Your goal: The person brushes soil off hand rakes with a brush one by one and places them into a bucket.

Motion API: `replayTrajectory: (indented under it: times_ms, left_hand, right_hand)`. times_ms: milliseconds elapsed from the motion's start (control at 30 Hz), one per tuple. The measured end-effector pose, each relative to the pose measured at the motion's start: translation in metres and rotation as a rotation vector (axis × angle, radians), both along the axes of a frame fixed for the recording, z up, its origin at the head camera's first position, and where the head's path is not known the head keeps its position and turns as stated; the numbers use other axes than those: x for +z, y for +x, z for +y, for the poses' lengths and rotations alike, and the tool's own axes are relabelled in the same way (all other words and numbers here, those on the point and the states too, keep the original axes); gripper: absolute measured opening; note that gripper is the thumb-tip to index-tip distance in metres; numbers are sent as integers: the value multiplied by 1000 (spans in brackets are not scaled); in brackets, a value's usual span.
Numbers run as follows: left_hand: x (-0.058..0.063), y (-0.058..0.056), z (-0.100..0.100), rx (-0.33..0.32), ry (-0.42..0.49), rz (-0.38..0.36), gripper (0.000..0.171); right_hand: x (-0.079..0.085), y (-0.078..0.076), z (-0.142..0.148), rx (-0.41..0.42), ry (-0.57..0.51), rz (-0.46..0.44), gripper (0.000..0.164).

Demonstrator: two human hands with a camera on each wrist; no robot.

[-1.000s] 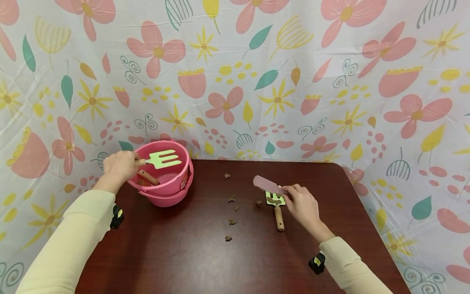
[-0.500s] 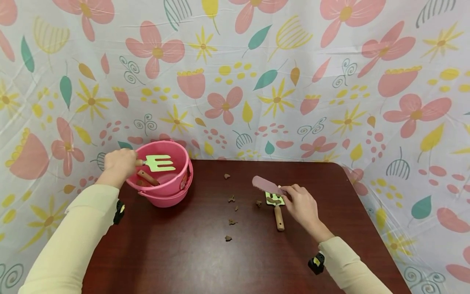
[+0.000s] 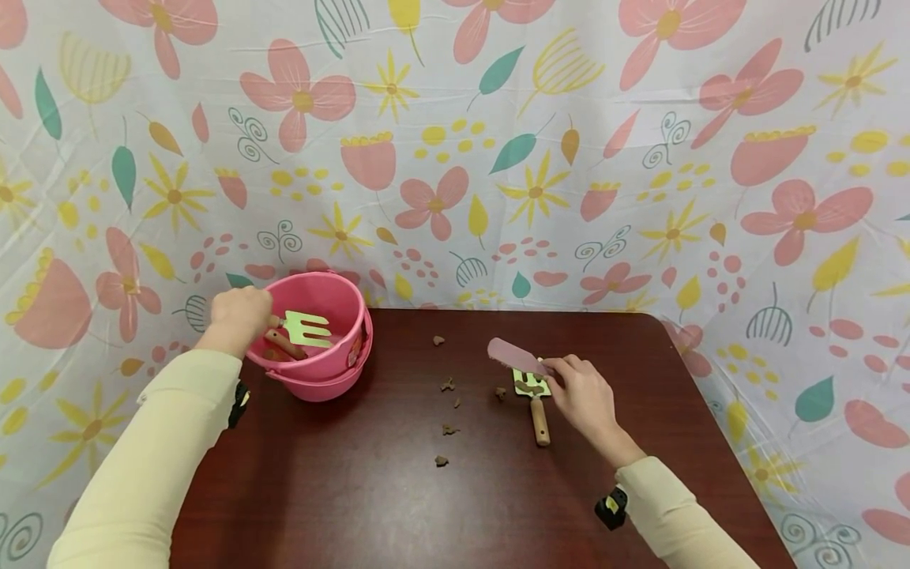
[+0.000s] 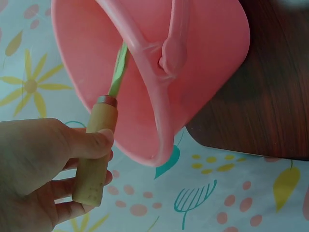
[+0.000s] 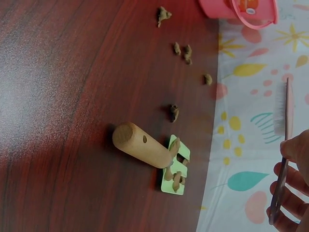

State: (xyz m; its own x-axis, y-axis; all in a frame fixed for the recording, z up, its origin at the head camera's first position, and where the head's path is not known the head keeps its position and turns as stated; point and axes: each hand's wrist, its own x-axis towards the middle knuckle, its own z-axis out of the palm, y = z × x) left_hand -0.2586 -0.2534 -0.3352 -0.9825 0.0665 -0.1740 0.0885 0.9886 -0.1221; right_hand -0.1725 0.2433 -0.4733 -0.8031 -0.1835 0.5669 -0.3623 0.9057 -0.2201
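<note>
At the bucket's left rim my left hand [image 3: 240, 318] grips the wooden handle [image 4: 96, 154] of a green hand fork [image 3: 306, 328]. Its tines hang inside the mouth of the pink bucket [image 3: 341, 359]. Another wooden-handled tool [image 3: 286, 344] lies in that bucket, its far end hidden. My right hand [image 3: 584, 399] pinches the dark handle of a pink brush [image 5: 289, 108], white bristles along one side. The brush is over a second green slotted tool [image 5: 168, 186], which rests on the table with brown lumps [image 5: 176, 181] on its head.
The pink bucket sits inside or against a second pink bucket [image 3: 323, 391] at the table's back left. Several brown crumbs [image 3: 448, 385] lie scattered mid-table on the dark wood table [image 3: 398, 514]. A flowered curtain [image 3: 441, 103] hangs behind the table's back edge.
My left hand has shifted slightly right, and the fork's tines have tipped lower into the bucket. The right hand and its brush stay almost still.
</note>
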Motion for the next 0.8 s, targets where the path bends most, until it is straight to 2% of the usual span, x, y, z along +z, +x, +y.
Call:
replayTrajectory:
  times_ms: [433, 800]
  left_hand:
    - [-5, 6, 6, -41, 7, -65, 29]
    - [-18, 1, 10, -66, 13, -76, 27]
  right_hand:
    - [-3, 0, 0, -1, 5, -6, 25]
    - [-4, 1, -1, -1, 12, -3, 25]
